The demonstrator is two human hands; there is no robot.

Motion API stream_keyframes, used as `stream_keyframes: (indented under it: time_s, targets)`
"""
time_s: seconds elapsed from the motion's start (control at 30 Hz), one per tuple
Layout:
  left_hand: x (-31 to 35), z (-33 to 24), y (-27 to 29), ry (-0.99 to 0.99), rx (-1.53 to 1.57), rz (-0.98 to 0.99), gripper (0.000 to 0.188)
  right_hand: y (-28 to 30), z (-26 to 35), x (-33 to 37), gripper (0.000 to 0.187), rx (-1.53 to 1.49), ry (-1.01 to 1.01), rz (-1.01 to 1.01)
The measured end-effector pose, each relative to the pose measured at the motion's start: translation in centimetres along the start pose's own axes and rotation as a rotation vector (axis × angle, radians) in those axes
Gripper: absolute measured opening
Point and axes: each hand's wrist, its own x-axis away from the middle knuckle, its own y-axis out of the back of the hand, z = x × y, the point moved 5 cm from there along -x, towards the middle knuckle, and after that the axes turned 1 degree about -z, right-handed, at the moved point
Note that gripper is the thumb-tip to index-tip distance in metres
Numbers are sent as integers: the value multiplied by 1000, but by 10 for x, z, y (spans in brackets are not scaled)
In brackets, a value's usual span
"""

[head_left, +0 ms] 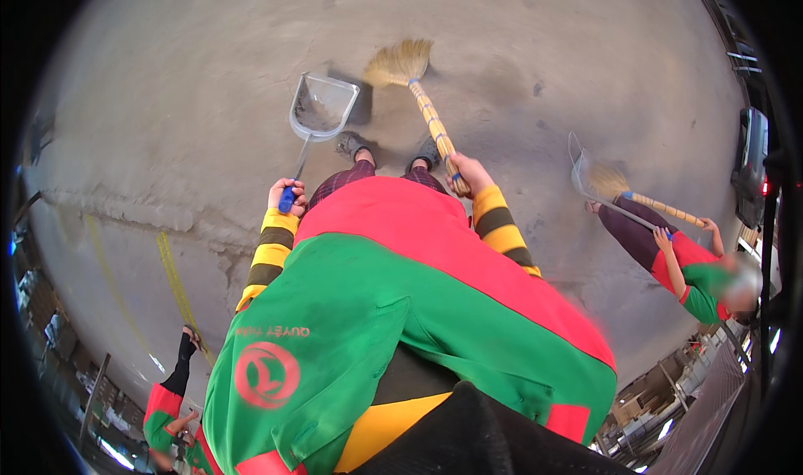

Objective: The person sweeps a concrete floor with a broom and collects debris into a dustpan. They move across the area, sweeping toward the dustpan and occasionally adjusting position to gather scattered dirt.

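Observation:
My left hand (286, 197) is closed round the blue handle of a dustpan (322, 127). The pan is whitish and translucent with a rounded rim, holds some dark debris, and hangs out ahead of my feet. In my right hand (472, 176) is a straw broom (433, 122), gripped near the end of its yellow handle bound with blue bands. Its fanned bristles (400, 62) lie farther out, to the right of the dustpan and apart from it. Whether the bristles touch the floor I cannot tell.
Grey concrete floor (209, 82) stretches around me, with a cracked seam and yellow lines (173, 278) at the left. On the right a co-worker (690, 266) holds another broom and dustpan. A vehicle (751, 165) stands beyond. More people (163, 412) are at the lower left.

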Motion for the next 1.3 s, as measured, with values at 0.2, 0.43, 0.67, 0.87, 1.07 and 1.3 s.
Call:
stream_keyframes:
  time_s: [0.2, 0.43, 0.67, 0.87, 1.07, 1.3]
  targets:
    - [1, -6, -7, 38, -87, -61, 7, 14, -21, 94, 41, -22, 78, -65]
    - [41, -14, -21, 34, -180, -103, 6, -2, 25, 174, 47, 100, 293, 43]
    - [67, -33, -27, 70, -78, -117, 6, -31, 83, 139, 20, 197, 344, -163]
    - [52, -57, -34, 107, -13, -94, 10, -56, 134, 75, 25, 698, 389, -492]
    - [58, -71, -31, 106, -89, -161, 10, -114, 50, 65, 35, 1130, 113, -427]
    - [100, -65, -28, 105, -175, -112, 9, -179, -88, 163, 43, 1422, 145, -274]
